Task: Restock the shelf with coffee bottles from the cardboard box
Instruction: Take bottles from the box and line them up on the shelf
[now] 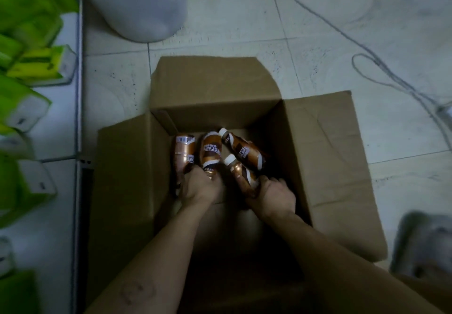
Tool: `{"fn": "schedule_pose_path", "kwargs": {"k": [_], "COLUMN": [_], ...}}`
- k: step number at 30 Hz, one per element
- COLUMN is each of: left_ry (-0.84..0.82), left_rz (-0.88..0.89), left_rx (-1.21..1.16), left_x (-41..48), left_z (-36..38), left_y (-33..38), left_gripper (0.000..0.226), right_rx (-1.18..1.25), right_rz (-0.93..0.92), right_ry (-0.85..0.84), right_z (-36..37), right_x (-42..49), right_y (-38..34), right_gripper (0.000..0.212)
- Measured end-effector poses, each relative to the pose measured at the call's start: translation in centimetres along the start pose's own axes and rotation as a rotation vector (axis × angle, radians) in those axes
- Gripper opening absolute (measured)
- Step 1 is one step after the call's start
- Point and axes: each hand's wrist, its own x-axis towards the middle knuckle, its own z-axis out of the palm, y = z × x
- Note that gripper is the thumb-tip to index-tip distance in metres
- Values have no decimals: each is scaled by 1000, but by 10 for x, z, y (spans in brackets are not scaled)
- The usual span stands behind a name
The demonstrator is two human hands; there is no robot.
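A: Where is the cardboard box (318,147)?
B: On the floor (318,32), right of the shelf (68,108).
A: And inside?
B: Four coffee bottles (211,151) lying at the far end, both hands among them.

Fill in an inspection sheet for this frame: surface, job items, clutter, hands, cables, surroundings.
Surface: pale tiled floor, scuffed.
Job's things: open cardboard box; four coffee bottles lying inside.
Clutter: white bin beyond the box; blurred grey object at right.
Hands: left hand grips two bottles; right hand grips one.
Cables: thin cable looping across the floor at right.
Surroundings: shelf at left with green-and-white packs.
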Motion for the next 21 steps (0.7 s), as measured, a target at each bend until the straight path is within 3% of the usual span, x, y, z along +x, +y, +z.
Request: {"fn": "schedule_pose_path", "kwargs": {"k": [5, 9, 17, 21], "left_ry": [127, 162, 311, 431], "left_rz": [211, 341, 557, 623], "left_rx": [171, 267, 163, 111], "left_x": [-42, -101, -224, -290], "left_z": [-70, -122, -236, -295], "left_y": [42, 59, 70, 69], "left_gripper": [44, 32, 22, 32], "right_rx": [155, 286, 594, 695], "right_rz": [29, -43, -302, -467], "right_ry": [124, 167, 318, 406], "right_z": [-48, -94, -163, -203], "right_x": [-45, -89, -187, -238], "right_y": [-8, -8, -23, -46], "right_gripper": [52, 49, 39, 36]}}
